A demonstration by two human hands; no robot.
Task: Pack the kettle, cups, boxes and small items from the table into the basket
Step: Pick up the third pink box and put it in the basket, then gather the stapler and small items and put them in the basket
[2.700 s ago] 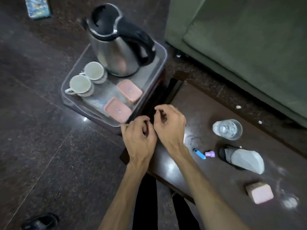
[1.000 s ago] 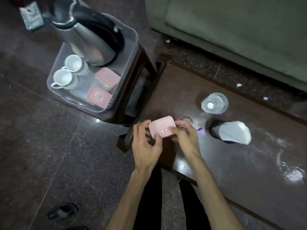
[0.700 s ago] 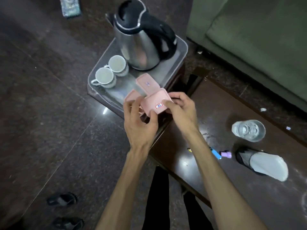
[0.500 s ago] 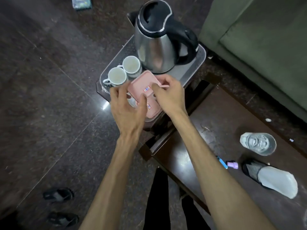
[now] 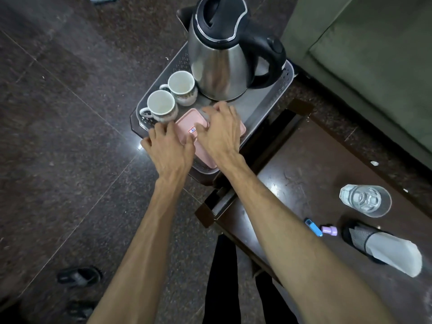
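Hands are both down in the basket (image 5: 268,99), which sits on a small stool at about 12 o'clock from the person, and they're seating a pink box (image 5: 187,123) on top of the other pink boxes at the near end, stacking presumably because the floor space in there is mostly taken. The kettle (image 5: 222,57) fills the far end, and the two cups (image 5: 171,97) sit side by side at its 8 o'clock, so the near corner looks like the only free spot. The left hand (image 5: 168,148) has its fingers spread and curled over the box's near-left edge, just beside the closer cup; the right hand (image 5: 221,129) is arched over the top and far side with the fingertips bent down on the lid. Looks to me like a steadying grip rather than a carry, though I can't tell whether the box is fully resting yet. Both forearms reach forward from the bottom of the view, wrists close together. Still on the table (image 5: 304,164) at 4 o'clock: a glass (image 5: 364,199), a blue lighter-like thing (image 5: 313,226), a small purple cap (image 5: 329,230) and a mesh holder with paper (image 5: 383,246).
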